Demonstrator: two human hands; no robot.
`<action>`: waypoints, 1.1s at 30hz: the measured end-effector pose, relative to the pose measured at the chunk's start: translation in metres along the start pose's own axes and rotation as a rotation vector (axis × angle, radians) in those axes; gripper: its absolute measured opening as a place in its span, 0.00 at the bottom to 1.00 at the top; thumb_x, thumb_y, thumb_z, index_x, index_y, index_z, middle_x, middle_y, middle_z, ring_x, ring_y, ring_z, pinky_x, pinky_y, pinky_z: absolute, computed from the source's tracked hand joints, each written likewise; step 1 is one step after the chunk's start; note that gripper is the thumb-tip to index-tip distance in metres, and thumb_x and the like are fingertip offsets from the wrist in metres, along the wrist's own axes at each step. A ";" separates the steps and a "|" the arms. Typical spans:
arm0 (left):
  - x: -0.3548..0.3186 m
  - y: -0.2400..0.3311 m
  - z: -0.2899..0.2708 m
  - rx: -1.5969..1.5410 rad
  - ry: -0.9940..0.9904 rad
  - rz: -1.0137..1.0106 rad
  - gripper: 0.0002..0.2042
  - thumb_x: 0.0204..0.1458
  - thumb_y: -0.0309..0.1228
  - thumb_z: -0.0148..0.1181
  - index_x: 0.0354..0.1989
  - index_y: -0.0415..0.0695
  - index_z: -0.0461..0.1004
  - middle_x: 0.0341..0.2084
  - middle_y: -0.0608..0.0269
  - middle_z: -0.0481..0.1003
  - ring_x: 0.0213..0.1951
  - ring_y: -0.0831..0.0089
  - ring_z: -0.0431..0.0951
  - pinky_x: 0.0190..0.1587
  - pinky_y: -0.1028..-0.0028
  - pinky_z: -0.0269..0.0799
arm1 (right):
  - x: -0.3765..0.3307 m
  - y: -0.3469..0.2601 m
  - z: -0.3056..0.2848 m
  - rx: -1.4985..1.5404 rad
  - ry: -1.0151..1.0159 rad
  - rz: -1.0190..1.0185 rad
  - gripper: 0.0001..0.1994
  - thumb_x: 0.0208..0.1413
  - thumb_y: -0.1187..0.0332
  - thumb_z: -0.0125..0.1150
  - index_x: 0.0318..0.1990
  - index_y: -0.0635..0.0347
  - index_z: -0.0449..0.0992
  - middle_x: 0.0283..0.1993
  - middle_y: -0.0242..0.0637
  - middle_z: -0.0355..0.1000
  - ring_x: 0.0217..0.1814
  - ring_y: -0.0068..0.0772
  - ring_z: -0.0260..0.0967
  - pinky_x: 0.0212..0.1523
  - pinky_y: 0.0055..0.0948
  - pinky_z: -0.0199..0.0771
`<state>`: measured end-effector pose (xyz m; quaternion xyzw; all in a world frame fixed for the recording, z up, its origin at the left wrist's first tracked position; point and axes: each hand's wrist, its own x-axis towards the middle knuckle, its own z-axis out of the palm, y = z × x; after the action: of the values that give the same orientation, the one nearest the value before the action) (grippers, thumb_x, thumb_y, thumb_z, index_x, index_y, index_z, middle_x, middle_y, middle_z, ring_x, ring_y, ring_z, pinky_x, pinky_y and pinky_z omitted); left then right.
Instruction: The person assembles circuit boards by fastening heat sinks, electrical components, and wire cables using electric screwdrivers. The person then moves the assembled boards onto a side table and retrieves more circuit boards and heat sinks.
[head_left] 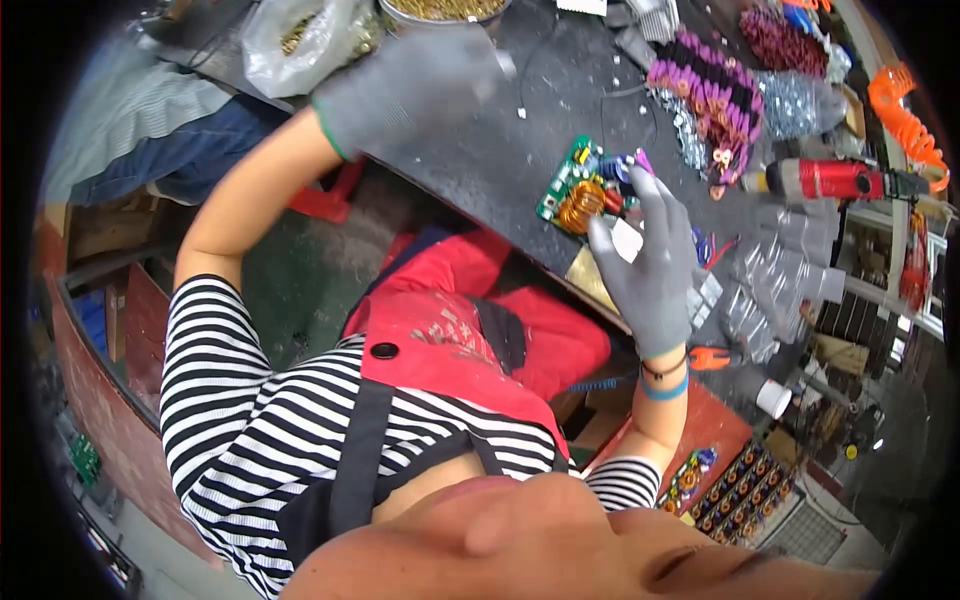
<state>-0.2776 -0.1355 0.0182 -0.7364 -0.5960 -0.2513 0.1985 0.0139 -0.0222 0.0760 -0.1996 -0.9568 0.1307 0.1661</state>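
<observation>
My right hand [650, 260], in a grey glove, is at the right end of a green circuit board [563, 190] on the dark bench. Its thumb lies beside the board's copper-wound coil [582, 207], and its fingers reach a blue coil [615, 168] with a purple piece by it. The hand appears to grip that end of the board; a white piece [627, 240] shows between thumb and fingers. My left hand [420, 88], also gloved, is outstretched just in front of a round bowl of brass-coloured small parts [445, 10]. Motion smears its fingers, so their hold is unclear.
A clear plastic bag [300, 45] of brass bits lies at the far left. Purple-and-black bundled parts [705, 90], a red power screwdriver [830, 180], an orange coiled hose [905, 115], clear plastic trays [775, 275] and orange-handled cutters [710, 358] lie on the right. A white cup [773, 399] stands nearer.
</observation>
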 end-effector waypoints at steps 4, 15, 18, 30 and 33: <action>-0.023 0.073 0.078 -0.022 -0.151 -0.008 0.08 0.54 0.32 0.53 0.37 0.41 0.73 0.30 0.60 0.72 0.36 0.63 0.77 0.34 0.66 0.76 | 0.004 0.021 0.026 -0.147 -0.159 -0.064 0.31 0.45 0.60 0.70 0.56 0.63 0.69 0.48 0.45 0.72 0.49 0.50 0.70 0.50 0.43 0.69; -0.043 0.070 0.081 -0.344 -0.295 -0.035 0.21 0.48 0.24 0.56 0.53 0.49 0.73 0.41 0.59 0.70 0.45 0.58 0.73 0.44 0.63 0.72 | 0.016 0.038 0.062 -0.334 -0.214 -0.196 0.25 0.43 0.56 0.71 0.47 0.59 0.73 0.41 0.40 0.72 0.45 0.42 0.71 0.50 0.40 0.67; -0.035 0.073 0.085 -0.316 -0.309 -0.049 0.21 0.48 0.25 0.57 0.53 0.48 0.72 0.42 0.59 0.70 0.46 0.58 0.74 0.44 0.62 0.73 | 0.026 0.043 0.066 -0.353 -0.247 -0.179 0.26 0.42 0.55 0.72 0.47 0.59 0.73 0.40 0.41 0.72 0.46 0.43 0.72 0.50 0.41 0.67; -0.035 0.073 0.095 -0.498 -0.132 -0.377 0.20 0.57 0.29 0.56 0.60 0.49 0.70 0.39 0.59 0.72 0.41 0.60 0.76 0.40 0.64 0.75 | 0.044 0.045 0.064 -0.285 -0.272 -0.294 0.24 0.44 0.57 0.71 0.46 0.59 0.73 0.41 0.42 0.73 0.48 0.46 0.72 0.52 0.42 0.67; -0.035 0.077 0.093 -0.394 -0.131 -0.362 0.18 0.58 0.30 0.56 0.58 0.49 0.72 0.38 0.59 0.71 0.39 0.60 0.77 0.40 0.65 0.75 | 0.049 0.032 0.068 -0.303 -0.317 -0.272 0.25 0.43 0.59 0.71 0.48 0.58 0.73 0.43 0.41 0.72 0.49 0.44 0.71 0.54 0.42 0.66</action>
<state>-0.1959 -0.1238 -0.0767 -0.6569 -0.6692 -0.3454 -0.0358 -0.0424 0.0143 0.0173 -0.0686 -0.9976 -0.0082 -0.0015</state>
